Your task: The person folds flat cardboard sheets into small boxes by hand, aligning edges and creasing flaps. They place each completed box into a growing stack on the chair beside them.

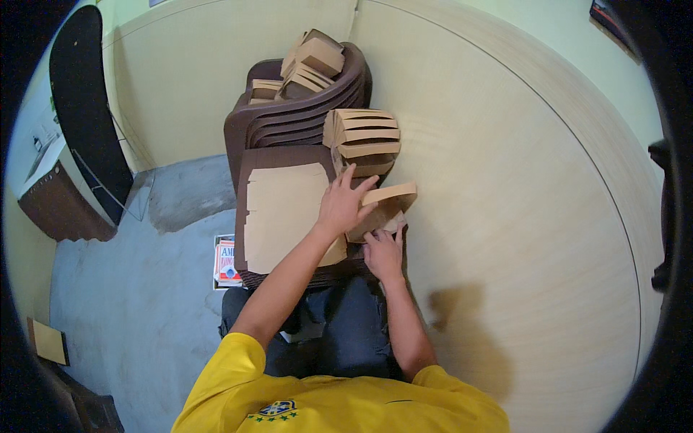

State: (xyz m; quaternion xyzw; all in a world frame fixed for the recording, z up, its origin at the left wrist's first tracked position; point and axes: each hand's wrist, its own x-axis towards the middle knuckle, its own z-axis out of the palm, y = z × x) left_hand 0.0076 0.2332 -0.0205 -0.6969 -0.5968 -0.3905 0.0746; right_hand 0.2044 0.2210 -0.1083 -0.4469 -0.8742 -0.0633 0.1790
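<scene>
A partly folded brown cardboard box (pixel 381 218) rests on the right side of the stacked brown plastic chairs, one flap standing up along its far side. My left hand (pixel 343 204) reaches over from the left with its fingers spread, the thumb by the box's left edge. At the box's near edge, my right hand (pixel 384 256) has its fingers bent against the cardboard, gripping it. Left of the box, a flat cardboard sheet (pixel 285 209) with slits along its edges lies on the chair seat, partly under my left forearm.
The chair stack (pixel 238 137) has several folded boxes (pixel 314 61) on its back part, and a pile of nested boxes (pixel 364 137) stands at its right. A pale wooden wall (pixel 520 187) runs close along the right. A printed carton (pixel 227 261) sits on the grey floor (pixel 144 317).
</scene>
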